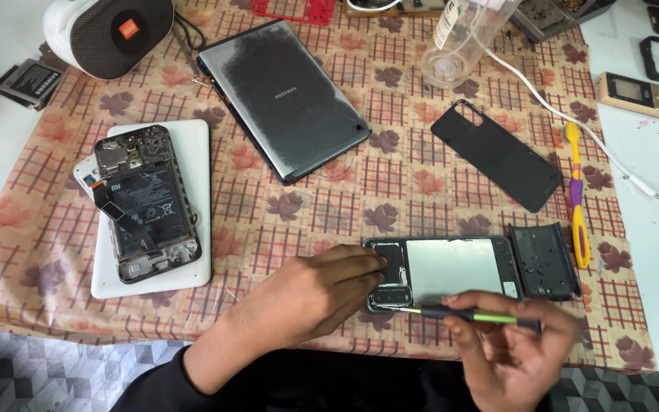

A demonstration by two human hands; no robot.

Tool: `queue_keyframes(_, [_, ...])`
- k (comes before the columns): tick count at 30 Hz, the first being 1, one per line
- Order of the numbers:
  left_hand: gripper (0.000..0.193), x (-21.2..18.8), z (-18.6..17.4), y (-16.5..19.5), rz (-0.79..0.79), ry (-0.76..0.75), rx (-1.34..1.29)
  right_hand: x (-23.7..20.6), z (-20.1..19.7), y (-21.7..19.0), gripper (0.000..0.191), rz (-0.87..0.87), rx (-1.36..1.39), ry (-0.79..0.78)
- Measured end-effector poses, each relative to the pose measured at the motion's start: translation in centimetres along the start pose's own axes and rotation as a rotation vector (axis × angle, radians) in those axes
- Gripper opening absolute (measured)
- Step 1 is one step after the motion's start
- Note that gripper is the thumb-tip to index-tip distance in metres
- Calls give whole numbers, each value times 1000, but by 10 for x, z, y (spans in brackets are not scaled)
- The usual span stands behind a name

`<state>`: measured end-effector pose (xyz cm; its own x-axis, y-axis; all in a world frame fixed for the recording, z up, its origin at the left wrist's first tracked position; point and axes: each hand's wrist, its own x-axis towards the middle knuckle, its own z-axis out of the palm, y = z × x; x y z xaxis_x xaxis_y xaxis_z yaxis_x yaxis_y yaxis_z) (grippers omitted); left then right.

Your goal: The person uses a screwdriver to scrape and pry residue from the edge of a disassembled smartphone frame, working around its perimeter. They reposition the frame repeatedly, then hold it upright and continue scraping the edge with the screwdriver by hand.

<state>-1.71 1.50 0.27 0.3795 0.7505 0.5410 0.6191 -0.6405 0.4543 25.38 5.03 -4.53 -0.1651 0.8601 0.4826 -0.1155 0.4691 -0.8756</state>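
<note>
1. The right hand (516, 347), nearest the camera, has its fingers clamped on a slim screwdriver with a black handle and green shaft band (470, 314), held almost level, with its tip at the lower left corner of the opened phone.
2. The left hand (322, 294) lies flat beside it, fingers together and pressed on the left end of the opened black smartphone with a bare silvery metal plate inside (444, 271); it grips nothing. The phone lies near the front edge of the surface.
3. A curved, glossy black plastic cover piece (547, 261) lies touching the phone's right end.
4. Everything sits on a checked cloth printed with brown leaves (306, 214) spread over the surface.
5. To the left, a second stripped phone showing its black battery and circuit boards (145, 202) rests on a white rounded slab (192, 152).
6. To the right, a yellow and purple toothbrush (577, 198) lies lengthwise beside a matt black back cover (497, 156).
7. Farther off lie a dark grey tablet, face down (284, 99), a clear plastic bottle (463, 38) and a white cable (573, 122).
</note>
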Motion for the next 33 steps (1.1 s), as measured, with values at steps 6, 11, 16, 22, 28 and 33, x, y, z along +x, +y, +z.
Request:
queue_keyframes(6, [25,-1,1,-1,-6,-7,-21,3,-2,-1,53,80,-39,-9])
queue_keyframes(11, [24,0,1,-2,-2,-6,-23,-20,14,-13,51,-74,-303,23])
queue_keyframes(16, [23,0,1,-1,-18,-15,-35,-9,19,-10,48,-60,-92,65])
queue_keyframes(22, [22,2,0,-2,-10,-39,-39,-16,2,8,48,12,-63,90])
queue_keyframes(28, [23,2,-1,-4,5,-73,-3,-47,-4,30,50,-140,-109,59])
queue_keyframes(33, [26,0,-3,-4,1,-73,-23,-55,-15,36,35,-62,-113,51])
